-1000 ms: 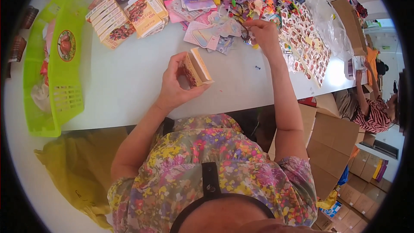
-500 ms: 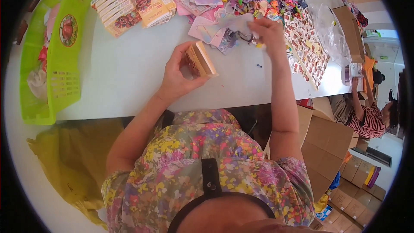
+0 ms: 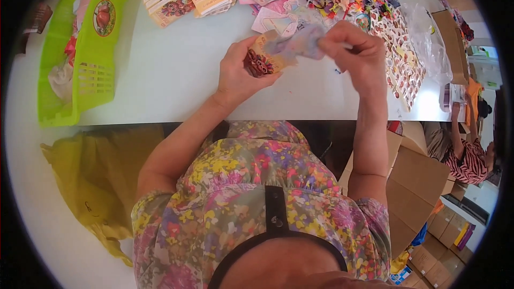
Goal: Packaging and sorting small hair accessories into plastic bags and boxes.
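Left hand (image 3: 238,72) grips a stack of cards (image 3: 262,59); right hand (image 3: 356,53) pinches a seemingly pale packet (image 3: 300,45).

Glossy printed cardboard packet (image 3: 265,56), matt white tabletop (image 3: 176,75).

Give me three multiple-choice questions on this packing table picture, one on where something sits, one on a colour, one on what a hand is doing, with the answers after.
1. Where is the slotted basket?
A. far left of the table
B. under the table
C. on the person's lap

2. What colour is the basket?
A. red
B. bright green
C. black

3. What is the right hand doing?
A. lying flat on the table
B. pinching a pale card against the small stack in the left hand
C. resting in the basket

Answers: 1 A, it lies at the table's left end. 2 B, its plastic is lime green. 3 B, both hands meet above the table.
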Demonstrator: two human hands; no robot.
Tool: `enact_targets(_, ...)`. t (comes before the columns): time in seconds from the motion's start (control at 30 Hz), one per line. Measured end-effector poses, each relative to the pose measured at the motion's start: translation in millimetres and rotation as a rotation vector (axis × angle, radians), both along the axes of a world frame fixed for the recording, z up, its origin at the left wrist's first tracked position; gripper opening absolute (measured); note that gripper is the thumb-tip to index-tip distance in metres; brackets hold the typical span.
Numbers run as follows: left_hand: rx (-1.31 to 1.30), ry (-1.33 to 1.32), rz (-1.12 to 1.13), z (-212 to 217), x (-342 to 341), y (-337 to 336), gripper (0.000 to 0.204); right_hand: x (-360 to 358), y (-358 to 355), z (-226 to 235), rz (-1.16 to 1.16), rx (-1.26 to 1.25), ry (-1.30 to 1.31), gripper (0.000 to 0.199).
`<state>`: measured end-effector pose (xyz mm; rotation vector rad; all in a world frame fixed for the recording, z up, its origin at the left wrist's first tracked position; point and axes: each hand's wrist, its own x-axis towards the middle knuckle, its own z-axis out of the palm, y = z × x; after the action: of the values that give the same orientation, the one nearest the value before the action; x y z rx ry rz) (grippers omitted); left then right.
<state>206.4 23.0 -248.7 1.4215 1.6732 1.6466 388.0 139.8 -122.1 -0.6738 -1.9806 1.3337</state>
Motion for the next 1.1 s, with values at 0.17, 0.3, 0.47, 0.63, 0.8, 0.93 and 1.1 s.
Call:
enact_targets(0.17,0.099,0.227,0.114,-3,1,5,0.073,-3,-17,-3,-0.175,0.326,-0.129,0.003)
enact_targets(0.3,0.073,0.260,0.104,1,-1,4,0.072,1,-18,-1,-0.166,0.287,-0.162,0.003)
enact_targets(0.47,0.143,0.390,0.079,7,1,2,0.070,-16,-29,-16,-0.116,0.503,-0.276,0.005)
enact_targets(0.63,0.108,0.209,0.087,1,3,1,0.070,-21,-31,-24,-0.102,0.493,-0.202,0.010)
enact_targets(0.8,0.086,0.252,0.105,3,-1,5,0.071,-9,-11,-14,-0.138,0.042,-0.113,0.019)
enact_targets(0.93,0.080,0.357,0.091,4,-1,4,0.073,-27,-25,-4,0.102,0.310,-0.200,0.020)
enact_targets(1.1,0.031,0.236,0.097,-5,6,5,0.069,-47,-26,-19,-0.047,0.754,-0.438,0.024)
